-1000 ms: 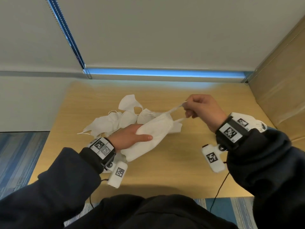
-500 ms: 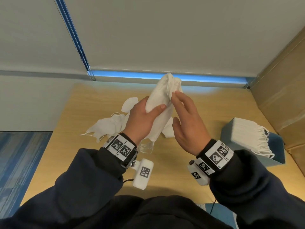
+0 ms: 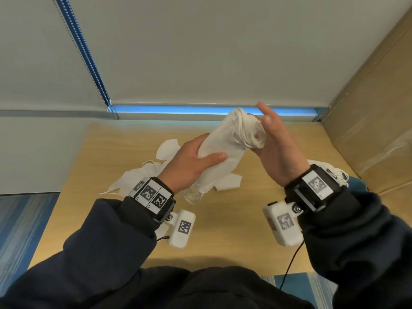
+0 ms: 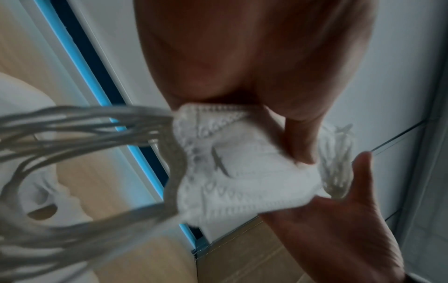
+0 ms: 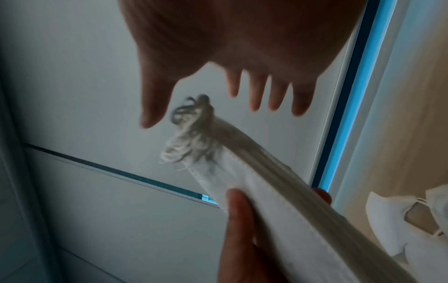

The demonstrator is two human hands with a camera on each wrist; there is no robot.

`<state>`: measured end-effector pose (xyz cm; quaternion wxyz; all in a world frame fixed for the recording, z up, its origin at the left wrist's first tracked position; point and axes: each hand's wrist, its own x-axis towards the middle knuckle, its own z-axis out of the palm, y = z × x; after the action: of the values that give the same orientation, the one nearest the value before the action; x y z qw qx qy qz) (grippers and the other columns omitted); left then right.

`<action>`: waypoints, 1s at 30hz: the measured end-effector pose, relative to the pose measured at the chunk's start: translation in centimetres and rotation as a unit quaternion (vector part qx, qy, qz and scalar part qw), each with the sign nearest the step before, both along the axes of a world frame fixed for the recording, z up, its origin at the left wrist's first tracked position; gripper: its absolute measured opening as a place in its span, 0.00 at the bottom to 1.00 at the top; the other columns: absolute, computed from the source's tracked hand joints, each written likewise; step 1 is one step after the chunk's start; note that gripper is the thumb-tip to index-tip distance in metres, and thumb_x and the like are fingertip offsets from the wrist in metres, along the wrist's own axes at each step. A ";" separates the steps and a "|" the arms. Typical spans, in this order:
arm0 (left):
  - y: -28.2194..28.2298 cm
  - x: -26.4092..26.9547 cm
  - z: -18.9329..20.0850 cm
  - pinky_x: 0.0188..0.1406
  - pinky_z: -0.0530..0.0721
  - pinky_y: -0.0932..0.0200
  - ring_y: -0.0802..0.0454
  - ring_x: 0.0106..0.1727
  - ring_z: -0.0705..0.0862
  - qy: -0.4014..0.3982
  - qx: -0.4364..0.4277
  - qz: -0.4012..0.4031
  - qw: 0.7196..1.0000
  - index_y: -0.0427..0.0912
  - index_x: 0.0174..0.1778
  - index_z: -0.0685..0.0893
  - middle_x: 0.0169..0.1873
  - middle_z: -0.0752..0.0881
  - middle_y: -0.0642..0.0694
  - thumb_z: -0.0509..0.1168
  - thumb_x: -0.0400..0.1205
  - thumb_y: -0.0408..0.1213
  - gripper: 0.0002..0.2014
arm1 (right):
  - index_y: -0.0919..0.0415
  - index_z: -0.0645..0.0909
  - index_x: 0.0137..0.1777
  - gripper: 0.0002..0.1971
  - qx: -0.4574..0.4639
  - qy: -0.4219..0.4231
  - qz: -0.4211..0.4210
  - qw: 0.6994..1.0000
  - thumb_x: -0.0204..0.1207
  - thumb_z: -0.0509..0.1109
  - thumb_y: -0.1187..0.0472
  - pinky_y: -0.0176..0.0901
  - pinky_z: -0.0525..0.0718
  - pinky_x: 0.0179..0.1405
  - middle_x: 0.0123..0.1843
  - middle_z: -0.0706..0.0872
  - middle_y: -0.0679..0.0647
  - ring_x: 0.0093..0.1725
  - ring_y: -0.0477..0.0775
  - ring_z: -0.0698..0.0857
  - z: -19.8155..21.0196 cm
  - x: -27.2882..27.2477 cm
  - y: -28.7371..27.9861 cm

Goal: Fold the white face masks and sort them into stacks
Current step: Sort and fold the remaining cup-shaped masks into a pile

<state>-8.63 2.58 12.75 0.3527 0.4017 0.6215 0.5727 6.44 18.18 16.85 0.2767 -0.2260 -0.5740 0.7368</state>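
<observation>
The left hand [image 3: 189, 166] is gripping a bundle of folded masks [image 3: 225, 148] above the table [image 3: 234, 219]. The right hand [image 3: 278, 148], fingers extended, is touching the bundle's ear-loop end.

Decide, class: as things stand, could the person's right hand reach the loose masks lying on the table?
Probably yes. The right hand is open, only touching the bundle of masks that the left hand grips, and nothing stands between it and the loose masks.

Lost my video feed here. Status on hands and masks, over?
Left hand grips folded mask bundle, lifted. Right hand open at its loop end. Loose masks on table. Nothing blocking.
</observation>
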 end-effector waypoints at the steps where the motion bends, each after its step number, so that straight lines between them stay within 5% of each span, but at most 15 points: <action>1: 0.1 0.1 0.2 0.60 0.90 0.45 0.51 0.58 0.90 -0.002 -0.003 -0.027 1.000 0.52 0.68 0.84 0.58 0.92 0.51 0.73 0.82 0.45 0.18 | 0.53 0.70 0.83 0.49 0.004 -0.002 0.064 0.998 0.62 0.85 0.39 0.58 0.81 0.73 0.77 0.81 0.61 0.74 0.61 0.82 0.2 -0.4 -0.2; 5: 0.7 1.0 0.6 0.55 0.90 0.52 0.51 0.55 0.91 -0.046 -0.010 -0.074 0.996 0.54 0.62 0.86 0.54 0.93 0.51 0.72 0.80 0.46 0.15 | 0.71 0.77 0.74 0.25 -0.004 0.023 0.114 0.993 0.78 0.71 0.61 0.63 0.80 0.73 0.70 0.85 0.69 0.72 0.70 0.83 0.2 -1.8 -1.8; 9: 0.6 1.6 0.4 0.59 0.90 0.46 0.48 0.57 0.91 -0.073 -0.007 -0.067 0.995 0.51 0.64 0.86 0.56 0.92 0.48 0.72 0.80 0.48 0.17 | 0.69 0.80 0.59 0.11 -0.049 0.065 0.116 0.990 0.79 0.63 0.69 0.60 0.85 0.63 0.53 0.85 0.68 0.58 0.69 0.85 0.5 -1.7 -2.8; 12: 0.4 1.8 0.2 0.57 0.90 0.45 0.46 0.56 0.92 -0.085 -0.026 -0.080 0.993 0.50 0.65 0.85 0.55 0.93 0.46 0.73 0.82 0.47 0.16 | 0.66 0.77 0.54 0.08 -0.058 0.097 0.062 0.992 0.79 0.60 0.72 0.63 0.84 0.61 0.47 0.84 0.64 0.52 0.65 0.86 0.6 -1.4 -2.7; 16: -0.8 1.3 -1.3 0.55 0.90 0.41 0.30 0.52 0.92 -0.167 -0.083 -0.119 0.975 0.37 0.63 0.85 0.50 0.93 0.32 0.64 0.89 0.44 0.15 | 0.60 0.77 0.48 0.07 -0.198 0.179 -0.072 0.961 0.80 0.59 0.69 0.60 0.79 0.71 0.43 0.83 0.56 0.49 0.57 0.86 0.6 -0.4 -0.1; 20: -2.0 0.4 -3.2 0.54 0.91 0.46 0.36 0.53 0.92 -0.263 -0.055 -0.018 0.963 0.31 0.63 0.85 0.54 0.92 0.33 0.64 0.89 0.37 0.13 | 0.58 0.76 0.43 0.08 -0.293 0.191 -0.198 0.916 0.81 0.60 0.69 0.50 0.86 0.61 0.40 0.84 0.54 0.45 0.55 0.88 -1.8 1.7 2.7; 22: -2.3 0.5 -3.7 0.58 0.91 0.48 0.38 0.58 0.91 -0.377 0.007 0.042 0.925 0.32 0.58 0.84 0.58 0.91 0.35 0.65 0.87 0.33 0.09 | 0.58 0.75 0.41 0.09 -0.317 0.179 -0.238 0.901 0.80 0.60 0.70 0.48 0.89 0.52 0.37 0.85 0.54 0.41 0.55 0.89 -3.3 2.6 3.5; 26: -1.7 1.7 -3.9 0.62 0.88 0.45 0.42 0.51 0.90 -0.525 0.023 0.087 0.846 0.38 0.46 0.84 0.46 0.90 0.40 0.64 0.88 0.34 0.07 | 0.58 0.75 0.38 0.10 -0.337 0.159 -0.288 0.882 0.64 0.66 0.74 0.49 0.89 0.48 0.39 0.83 0.54 0.39 0.58 0.88 -5.8 3.1 4.3; 30: -0.7 1.4 -4.0 0.57 0.91 0.47 0.41 0.51 0.92 -0.445 0.002 0.167 0.880 0.33 0.51 0.87 0.49 0.91 0.37 0.61 0.90 0.34 0.11 | 0.60 0.78 0.41 0.08 -0.305 0.148 -0.297 0.892 0.72 0.63 0.73 0.54 0.89 0.57 0.42 0.85 0.57 0.46 0.60 0.89 -6.0 2.5 3.1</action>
<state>-7.24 1.83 8.72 0.4904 -0.0039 0.4559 0.7428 8.96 21.30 10.86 0.4818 -0.3482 -0.1793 0.7839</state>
